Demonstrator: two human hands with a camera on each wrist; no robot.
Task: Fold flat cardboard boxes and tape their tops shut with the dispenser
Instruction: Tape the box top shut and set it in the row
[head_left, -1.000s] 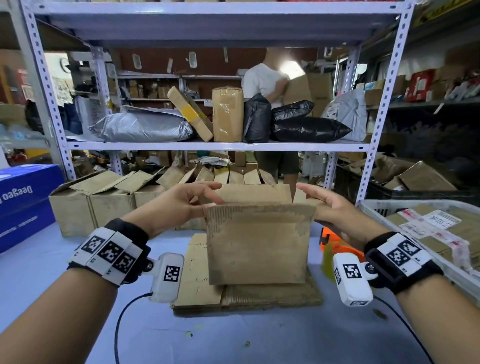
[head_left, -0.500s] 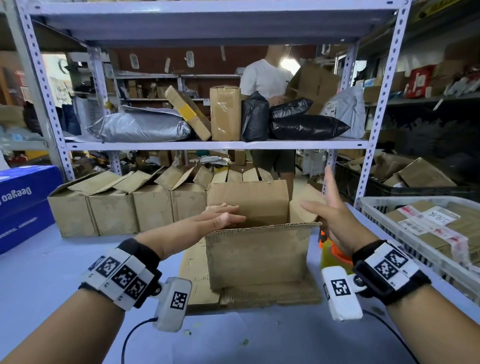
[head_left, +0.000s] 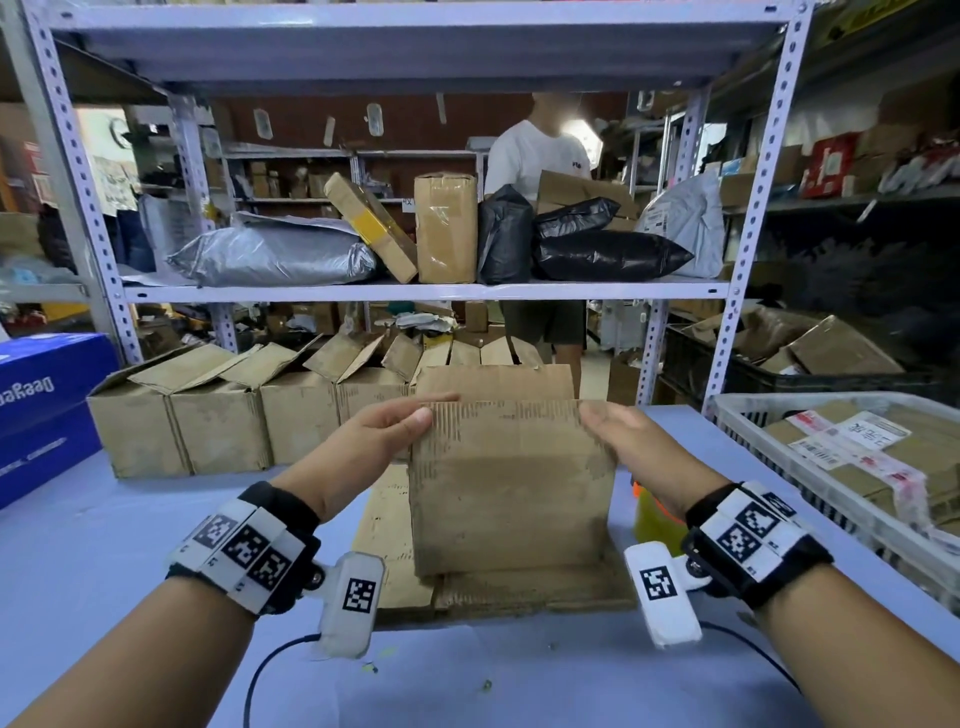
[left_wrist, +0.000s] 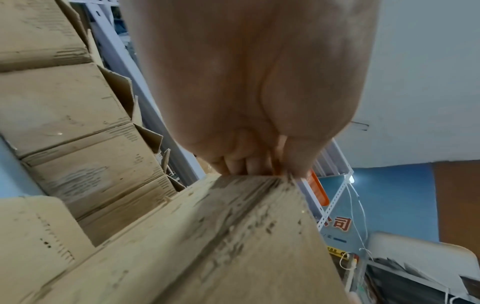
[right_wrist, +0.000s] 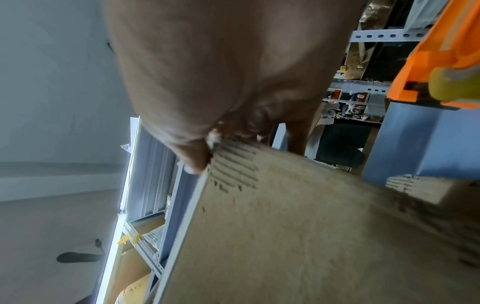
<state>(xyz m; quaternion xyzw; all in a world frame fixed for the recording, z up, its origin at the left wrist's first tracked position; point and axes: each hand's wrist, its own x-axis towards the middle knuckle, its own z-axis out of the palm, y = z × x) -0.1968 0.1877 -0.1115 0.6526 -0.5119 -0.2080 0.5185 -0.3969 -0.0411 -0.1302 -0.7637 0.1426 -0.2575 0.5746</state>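
Two hands on one cardboard box (head_left: 511, 488) right now, dead centre of the blue table (head_left: 104, 545). It stands upright on a stack of flat cardboard sheets (head_left: 395, 525). Left hand (head_left: 374, 441) sits at the box's 10 o'clock corner, thumb on the near face and fingers over the top edge, so it's pinching the near top flap. The left wrist view backs that up: fingers (left_wrist: 241, 164) curled over the cardboard edge (left_wrist: 249, 179). Right hand (head_left: 618, 441) is at the 2 o'clock corner doing the mirror thing, thumb in front, fingers wrapped behind the flap; the right wrist view shows its thumb (right_wrist: 197, 160) pressed on the corner of the board (right_wrist: 285, 226). Far flap (head_left: 493, 382) sticks up behind the near one.

Tape dispenser (head_left: 652, 519), orange and yellow, is at 3 o'clock of the box, mostly hidden behind the right wrist, resting on the table.

Other stuff: a row of open boxes (head_left: 218, 415) at 10 to 12 o'clock along the table's back edge, a blue carton (head_left: 47, 395) at 9 o'clock, a white crate (head_left: 852, 467) of labelled parcels at 3 o'clock. Metal shelf (head_left: 415, 291) above at 12 o'clock holds grey and black mailer bags (head_left: 602, 254) plus taped parcels. Another person in a white t-shirt (head_left: 535, 156) stands behind the shelf holding cardboard.
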